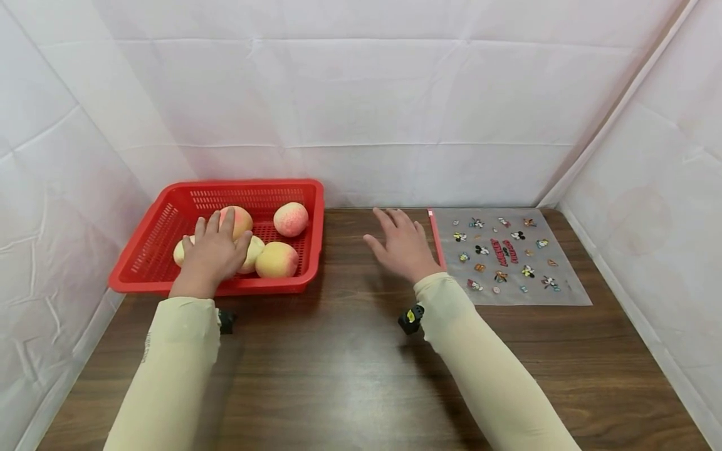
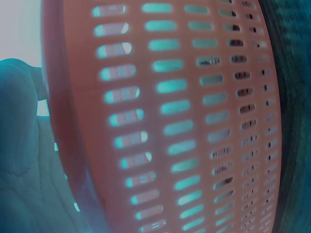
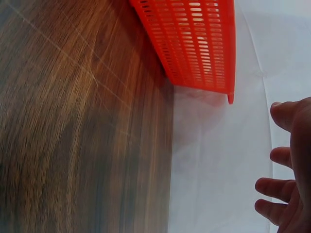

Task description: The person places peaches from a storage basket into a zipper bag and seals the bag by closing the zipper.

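Red plastic, slot-walled rectangular basket [image 1: 282, 285], one, set at left on a brown wood-grain table [image 1: 316, 376]. Contents: round, peach-like fruits, five visible; from the left, a pale yellow fruit [image 1: 183, 252], an orange-pink fruit [image 1: 242, 221] at the back, a second pale yellow fruit [image 1: 254, 254] partly hidden, a yellow-and-red fruit [image 1: 277, 260] and a speckled pink fruit [image 1: 291, 219]; any under the palm cannot be counted. Left hand [image 1: 211, 254], bare, one: over the basket's near side, fingers apart and extended above the fruits; contact cannot be told. Step in hand, as judged: reaching for a fruit; the next move seems to call for curling the fingers round one. Right hand [image 1: 405, 247], bare, one: above the table between basket and pouch, fingers apart, holding nothing. Translucent, flat plastic pouch [image 1: 507, 275], cartoon-printed, one, lying at right, with one red strip [image 1: 437, 241] along its left edge.
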### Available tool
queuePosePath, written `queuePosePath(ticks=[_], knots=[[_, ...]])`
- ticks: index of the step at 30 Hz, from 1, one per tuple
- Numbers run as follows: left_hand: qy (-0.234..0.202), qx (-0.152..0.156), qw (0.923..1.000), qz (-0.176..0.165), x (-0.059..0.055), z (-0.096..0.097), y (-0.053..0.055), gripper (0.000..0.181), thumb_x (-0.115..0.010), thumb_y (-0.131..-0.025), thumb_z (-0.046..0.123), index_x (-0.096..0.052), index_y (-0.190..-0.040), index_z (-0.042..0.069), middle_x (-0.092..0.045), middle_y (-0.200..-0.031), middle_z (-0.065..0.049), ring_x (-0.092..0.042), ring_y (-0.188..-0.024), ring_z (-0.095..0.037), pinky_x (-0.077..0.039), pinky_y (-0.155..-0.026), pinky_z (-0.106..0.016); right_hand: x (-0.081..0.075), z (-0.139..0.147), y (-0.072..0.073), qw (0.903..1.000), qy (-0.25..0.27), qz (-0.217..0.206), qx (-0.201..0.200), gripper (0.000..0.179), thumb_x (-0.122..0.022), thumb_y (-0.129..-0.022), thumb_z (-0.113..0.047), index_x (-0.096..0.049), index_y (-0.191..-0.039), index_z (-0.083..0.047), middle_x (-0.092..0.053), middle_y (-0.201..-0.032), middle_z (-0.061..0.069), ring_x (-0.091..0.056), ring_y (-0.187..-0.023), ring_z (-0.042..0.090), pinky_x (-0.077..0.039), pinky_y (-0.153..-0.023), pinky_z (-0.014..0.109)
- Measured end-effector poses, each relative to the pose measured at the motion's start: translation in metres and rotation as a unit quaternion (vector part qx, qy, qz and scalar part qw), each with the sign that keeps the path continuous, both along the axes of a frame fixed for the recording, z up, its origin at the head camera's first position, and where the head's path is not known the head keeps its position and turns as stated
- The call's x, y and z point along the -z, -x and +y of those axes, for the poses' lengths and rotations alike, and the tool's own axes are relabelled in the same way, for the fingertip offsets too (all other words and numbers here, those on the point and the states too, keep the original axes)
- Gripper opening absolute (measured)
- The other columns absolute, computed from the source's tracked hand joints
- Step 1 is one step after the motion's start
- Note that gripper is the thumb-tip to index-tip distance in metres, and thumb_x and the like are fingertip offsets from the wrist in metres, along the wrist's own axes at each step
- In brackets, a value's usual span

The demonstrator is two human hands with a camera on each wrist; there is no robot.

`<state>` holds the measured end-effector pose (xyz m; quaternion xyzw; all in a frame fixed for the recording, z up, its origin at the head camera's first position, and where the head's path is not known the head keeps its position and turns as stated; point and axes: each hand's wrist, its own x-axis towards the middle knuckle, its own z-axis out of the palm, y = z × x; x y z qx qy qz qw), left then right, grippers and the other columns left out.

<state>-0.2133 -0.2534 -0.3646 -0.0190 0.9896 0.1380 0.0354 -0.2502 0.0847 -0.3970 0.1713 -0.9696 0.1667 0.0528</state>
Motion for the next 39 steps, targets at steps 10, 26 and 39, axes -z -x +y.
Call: queuePosePath(ticks=[10, 26, 39], knots=[[-0.016, -0.018, 0.9997, 0.007, -0.001, -0.015, -0.002, 0.076, -0.019, -0.100, 0.054, 0.001, -0.155, 0.006, -0.007, -0.157, -0.032, -0.003, -0.141, -0.058, -0.007, -0.104, -0.079, 0.001, -0.013, -0.005, 0.9999, 0.010, -0.002, -0.009, 0.066, -0.043, -0.098, -0.055, -0.029, -0.153, -0.021, -0.037, -0.153, 0.012, -0.031, -0.144, 0.027, -0.023, -0.116, 0.059], [-0.031, -0.038, 0.9988, 0.002, 0.000, -0.031, -0.009, 0.077, -0.023, -0.100, 0.053, 0.001, -0.155, 0.004, -0.006, -0.155, -0.035, -0.001, -0.140, -0.059, -0.006, -0.103, -0.080, 0.002, -0.032, -0.008, 0.9997, 0.014, -0.010, -0.019, 0.067, -0.044, -0.097, -0.055, -0.030, -0.152, -0.021, -0.038, -0.153, 0.010, -0.031, -0.144, 0.027, -0.023, -0.117, 0.057], [-0.040, -0.058, 0.9974, -0.013, 0.001, -0.046, -0.011, 0.076, -0.027, -0.100, 0.048, 0.004, -0.154, 0.005, -0.003, -0.155, -0.035, 0.002, -0.140, -0.059, -0.004, -0.103, -0.081, 0.002, -0.044, -0.011, 0.9991, 0.021, -0.004, -0.037, 0.067, -0.049, -0.096, -0.051, -0.032, -0.151, -0.017, -0.039, -0.151, 0.012, -0.035, -0.141, 0.028, -0.033, -0.114, 0.050]])
